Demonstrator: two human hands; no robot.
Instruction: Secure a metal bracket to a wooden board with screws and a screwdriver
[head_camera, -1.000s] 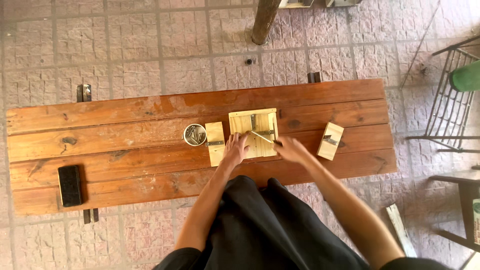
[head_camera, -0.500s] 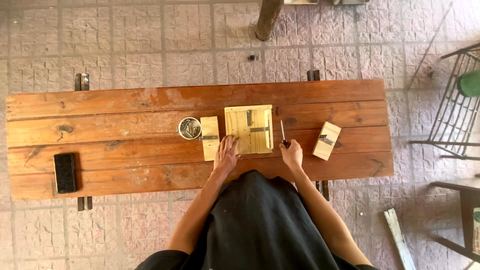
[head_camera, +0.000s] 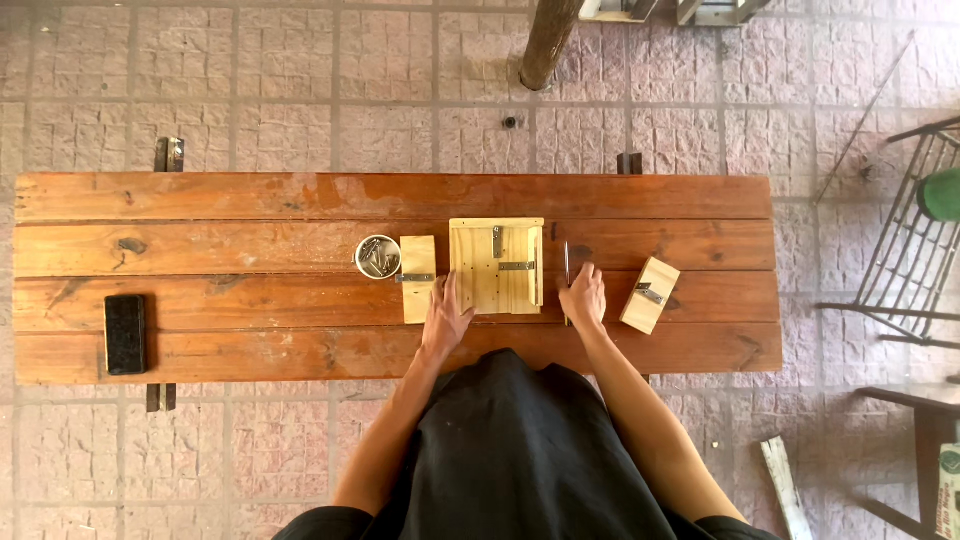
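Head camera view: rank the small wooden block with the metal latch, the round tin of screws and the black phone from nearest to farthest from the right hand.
From the right hand:
1. Small wooden block, just right of it.
2. Round tin, left, past the square panel.
3. Black phone, far left end.

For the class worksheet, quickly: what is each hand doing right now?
Left hand: open, resting flat at the lower left corner of the pale wooden panel.
Right hand: fingers on a thin tool; grip cannot be told.

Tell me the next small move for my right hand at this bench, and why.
Probably lift the thin tool and bring it left over the pale wooden panel. Your right hand rests on the tool, just right of the panel, while your left hand steadies the panel's lower left corner, where metal brackets sit.
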